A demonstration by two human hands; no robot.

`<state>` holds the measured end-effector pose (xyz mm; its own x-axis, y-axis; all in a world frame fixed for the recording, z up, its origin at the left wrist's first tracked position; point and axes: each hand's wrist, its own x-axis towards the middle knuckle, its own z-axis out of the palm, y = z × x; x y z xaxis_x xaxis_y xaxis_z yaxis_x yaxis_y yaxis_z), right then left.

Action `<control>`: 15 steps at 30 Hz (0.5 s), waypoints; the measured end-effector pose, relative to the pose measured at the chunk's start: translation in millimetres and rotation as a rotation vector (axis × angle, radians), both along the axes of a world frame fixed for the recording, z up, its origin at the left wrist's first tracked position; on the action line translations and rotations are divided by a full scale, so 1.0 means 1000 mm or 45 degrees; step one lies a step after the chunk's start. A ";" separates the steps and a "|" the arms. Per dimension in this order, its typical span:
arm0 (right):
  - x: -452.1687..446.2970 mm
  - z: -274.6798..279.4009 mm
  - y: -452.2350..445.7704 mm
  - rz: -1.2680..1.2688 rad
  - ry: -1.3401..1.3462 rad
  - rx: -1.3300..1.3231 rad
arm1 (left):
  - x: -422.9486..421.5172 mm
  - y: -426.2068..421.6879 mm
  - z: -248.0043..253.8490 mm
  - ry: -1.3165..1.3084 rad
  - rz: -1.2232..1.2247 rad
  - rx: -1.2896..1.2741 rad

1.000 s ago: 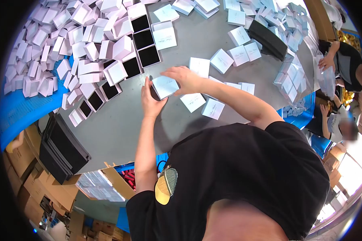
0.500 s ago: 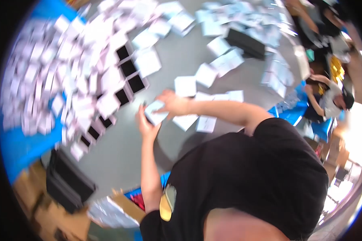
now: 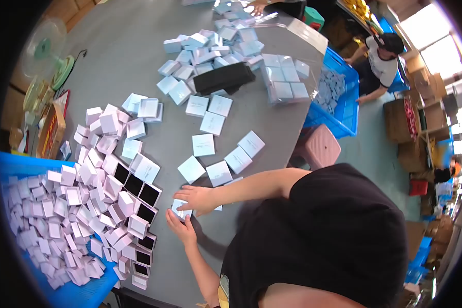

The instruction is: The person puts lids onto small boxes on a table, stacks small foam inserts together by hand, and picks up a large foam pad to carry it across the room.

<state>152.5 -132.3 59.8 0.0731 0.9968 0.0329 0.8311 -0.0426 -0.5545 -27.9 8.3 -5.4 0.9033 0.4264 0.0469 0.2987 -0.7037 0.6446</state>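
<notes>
Pale held box (image 3: 181, 209), lettering unreadable

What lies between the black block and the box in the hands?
In the head view, several white boxes lie on the grey table between the black block and the box, then the right hand.
</notes>
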 end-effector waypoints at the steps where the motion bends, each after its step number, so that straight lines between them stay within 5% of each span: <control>1: 0.000 0.009 -0.012 -0.083 0.136 0.069 | -0.003 0.003 0.004 0.021 -0.004 0.013; 4: 0.019 0.048 -0.074 -0.279 0.486 0.172 | -0.008 0.010 0.017 0.164 0.009 0.058; 7: 0.045 0.089 -0.165 -0.804 0.479 0.276 | 0.001 0.012 0.038 0.205 0.005 0.085; 13: 0.134 0.074 -0.364 -1.680 -0.387 0.515 | 0.039 -0.002 0.076 -0.011 0.051 0.168; 15: 0.179 0.070 -0.421 -1.874 -0.434 0.560 | 0.069 -0.020 0.097 -0.051 0.008 0.176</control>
<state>331.8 -553.4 130.2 0.8616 -0.0310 0.5067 0.2914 -0.7872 -0.5436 40.7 -12.1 92.1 0.8969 0.4191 0.1411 0.2796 -0.7847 0.5533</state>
